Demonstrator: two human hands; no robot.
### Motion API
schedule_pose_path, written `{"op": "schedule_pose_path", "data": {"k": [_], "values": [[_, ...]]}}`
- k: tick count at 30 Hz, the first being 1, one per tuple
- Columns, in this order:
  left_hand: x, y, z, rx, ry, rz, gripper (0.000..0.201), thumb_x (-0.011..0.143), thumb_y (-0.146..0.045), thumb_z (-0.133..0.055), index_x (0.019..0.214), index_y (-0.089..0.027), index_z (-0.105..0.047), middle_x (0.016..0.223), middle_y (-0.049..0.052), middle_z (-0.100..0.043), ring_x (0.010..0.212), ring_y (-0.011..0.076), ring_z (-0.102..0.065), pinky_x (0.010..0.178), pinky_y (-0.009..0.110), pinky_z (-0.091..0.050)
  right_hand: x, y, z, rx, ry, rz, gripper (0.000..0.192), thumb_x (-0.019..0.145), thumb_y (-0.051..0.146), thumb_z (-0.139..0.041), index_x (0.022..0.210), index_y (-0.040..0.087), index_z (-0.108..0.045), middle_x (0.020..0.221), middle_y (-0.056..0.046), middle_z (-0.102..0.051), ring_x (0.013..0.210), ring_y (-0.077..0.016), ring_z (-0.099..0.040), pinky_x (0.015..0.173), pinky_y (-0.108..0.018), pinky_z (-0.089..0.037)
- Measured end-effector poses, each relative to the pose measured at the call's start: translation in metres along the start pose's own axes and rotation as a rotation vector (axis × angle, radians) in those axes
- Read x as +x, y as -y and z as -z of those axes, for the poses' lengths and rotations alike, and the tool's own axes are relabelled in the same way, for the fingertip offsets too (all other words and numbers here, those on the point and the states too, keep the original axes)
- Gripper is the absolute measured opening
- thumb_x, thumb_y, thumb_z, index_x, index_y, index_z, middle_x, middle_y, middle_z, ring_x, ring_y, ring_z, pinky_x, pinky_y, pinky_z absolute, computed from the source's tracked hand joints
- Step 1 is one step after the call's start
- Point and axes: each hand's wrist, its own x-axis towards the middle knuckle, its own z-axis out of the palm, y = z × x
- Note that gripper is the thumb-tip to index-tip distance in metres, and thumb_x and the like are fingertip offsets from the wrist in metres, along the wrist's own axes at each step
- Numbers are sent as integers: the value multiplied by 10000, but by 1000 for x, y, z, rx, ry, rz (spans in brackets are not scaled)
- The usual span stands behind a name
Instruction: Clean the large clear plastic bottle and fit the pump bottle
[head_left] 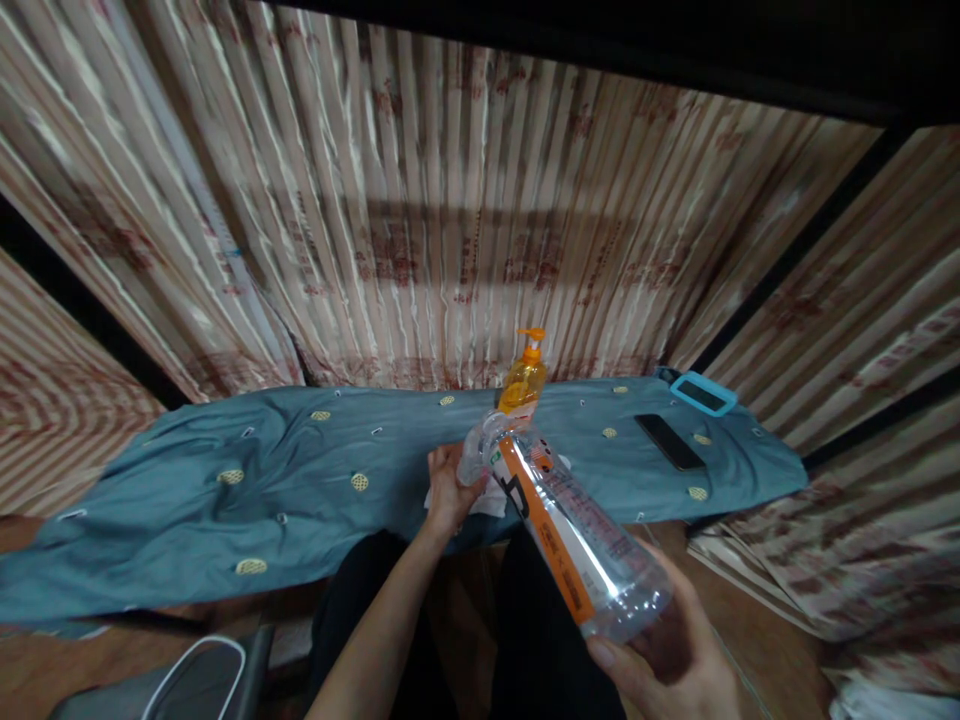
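A large clear plastic bottle [577,530] with an orange and white label lies tilted across the view, its base toward me. My right hand [675,640] is closed around that base. At the neck end, my left hand [450,490] grips a clear rounded plastic piece [474,450]; whether it is joined to the bottle I cannot tell. Under my left hand rests a white tissue or cloth [489,500], partly covered. Just behind the bottle's neck stands an orange pump bottle [523,382] with amber liquid, its lower part hidden.
A teal cloth with pineapple prints [300,510] covers the low table. To the right lie a dark phone [669,442] and a blue-framed object [703,394]. Printed curtains [450,220] hang close behind. At lower left is a grey surface with a white-rimmed object [196,680].
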Motion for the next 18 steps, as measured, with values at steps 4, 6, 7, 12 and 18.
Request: {"op": "schedule_pose_path", "data": {"k": [4, 6, 7, 12, 18], "values": [[1, 0, 2, 0, 22, 4, 481, 692, -285, -782, 1157, -201, -691, 1012, 63, -615, 1008, 277, -535, 950, 441, -489, 0, -1, 0, -2, 8, 5, 801, 556, 358, -956, 1254, 285, -571, 1080, -57, -783, 804, -249, -774, 680, -287, -614], [1, -1, 3, 0, 22, 7, 481, 688, -281, -782, 1154, -197, -692, 1006, 65, -611, 1002, 276, -534, 946, 438, -490, 0, -1, 1, -10, 0, 12, 814, 553, 363, -957, 1265, 279, -571, 1095, -65, -779, 827, -259, -772, 684, -295, -607], [1, -1, 3, 2, 22, 9, 479, 686, -280, -782, 1149, -196, -693, 1004, 65, -610, 998, 275, -534, 945, 436, -491, 0, -1, 0, -13, -2, 12, 822, 552, 366, -957, 1272, 277, -569, 1095, -67, -779, 832, -261, -770, 690, -297, -603], [0, -3, 4, 26, 21, 11, 459, 698, -273, -766, 1143, -186, -690, 1016, 68, -606, 1004, 268, -538, 950, 421, -488, -1, 1, 0, -6, 7, 1, 827, 555, 368, -962, 1271, 279, -560, 1090, -58, -780, 806, -241, -767, 694, -283, -598], [1, -3, 4, 28, 34, 15, 456, 701, -275, -769, 1144, -200, -693, 1015, 68, -611, 1015, 275, -542, 948, 420, -486, -1, 6, 1, -44, 27, -11, 831, 561, 395, -961, 1274, 271, -553, 1102, -67, -771, 858, -266, -758, 721, -310, -599]]}}
